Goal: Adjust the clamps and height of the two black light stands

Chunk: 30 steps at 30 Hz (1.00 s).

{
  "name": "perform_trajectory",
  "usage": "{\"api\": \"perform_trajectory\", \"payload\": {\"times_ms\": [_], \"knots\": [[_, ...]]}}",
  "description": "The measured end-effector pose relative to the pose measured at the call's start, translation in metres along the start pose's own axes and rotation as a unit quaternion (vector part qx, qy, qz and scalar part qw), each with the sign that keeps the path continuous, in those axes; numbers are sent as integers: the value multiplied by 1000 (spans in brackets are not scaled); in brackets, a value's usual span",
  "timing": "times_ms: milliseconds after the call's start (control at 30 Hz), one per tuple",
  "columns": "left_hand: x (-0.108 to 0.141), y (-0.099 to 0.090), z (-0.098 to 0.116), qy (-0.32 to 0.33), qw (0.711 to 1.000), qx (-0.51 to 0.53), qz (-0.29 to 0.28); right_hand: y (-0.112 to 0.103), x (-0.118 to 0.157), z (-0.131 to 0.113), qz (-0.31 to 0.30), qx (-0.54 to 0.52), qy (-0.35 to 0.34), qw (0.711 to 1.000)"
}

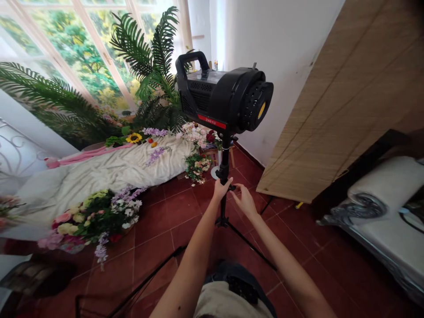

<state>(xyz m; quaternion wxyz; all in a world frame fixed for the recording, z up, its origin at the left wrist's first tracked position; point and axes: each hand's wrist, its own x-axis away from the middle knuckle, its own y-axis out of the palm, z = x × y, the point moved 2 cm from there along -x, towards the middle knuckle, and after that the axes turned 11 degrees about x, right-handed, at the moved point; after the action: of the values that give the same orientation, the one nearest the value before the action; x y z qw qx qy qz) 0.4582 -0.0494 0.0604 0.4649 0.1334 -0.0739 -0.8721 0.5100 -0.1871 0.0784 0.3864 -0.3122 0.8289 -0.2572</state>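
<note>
A black studio light (215,97) with a top handle and a red label sits on an upright black light stand (225,154). My left hand (221,189) is wrapped round the stand's column, below the light. Close beside it, the fingers of my right hand (243,198) pinch a small dark knob (232,187) on the column's collar. Lower down, the stand's legs (250,245) spread out over the red tiled floor.
To the left, a cream cloth (109,170) covers a low bed or platform, with bunches of flowers (89,216) in front. Palm leaves (132,48) rise before the window. A bamboo blind (321,101) leans at the right, near a silver-trimmed sofa (380,212). Another black stand (145,280) reaches across the floor.
</note>
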Motion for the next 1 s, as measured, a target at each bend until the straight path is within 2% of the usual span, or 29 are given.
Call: {"api": "perform_trajectory", "payload": {"times_ms": [200, 367, 467, 567, 633, 733, 800, 900, 1000], "knots": [[0, -1, -1, -7, 1000, 10, 10, 2, -7, 1, -12, 44, 42, 998], [0, -1, 0, -5, 1000, 3, 6, 2, -14, -1, -30, 90, 44, 994], [1, 1, 4, -19, 1000, 3, -7, 4, -18, 1, -48, 59, 62, 995], [2, 2, 8, -24, 1000, -3, -3, 10, -20, 6, -68, -29, 117, 990], [2, 2, 9, -24, 1000, -6, 3, 17, -20, 10, -104, -107, 162, 975], [3, 2, 8, -28, 1000, -14, 4, 27, -21, 12, -167, -212, 216, 938], [3, 2, 6, -34, 999, -21, 5, 31, -21, 12, -168, -259, 242, 920], [3, 2, 3, -41, 999, -26, 5, 34, -22, 8, -137, -330, 273, 893], [3, 2, 4, -38, 999, -29, 9, 39, -22, 1, -153, -431, 297, 838]]}}
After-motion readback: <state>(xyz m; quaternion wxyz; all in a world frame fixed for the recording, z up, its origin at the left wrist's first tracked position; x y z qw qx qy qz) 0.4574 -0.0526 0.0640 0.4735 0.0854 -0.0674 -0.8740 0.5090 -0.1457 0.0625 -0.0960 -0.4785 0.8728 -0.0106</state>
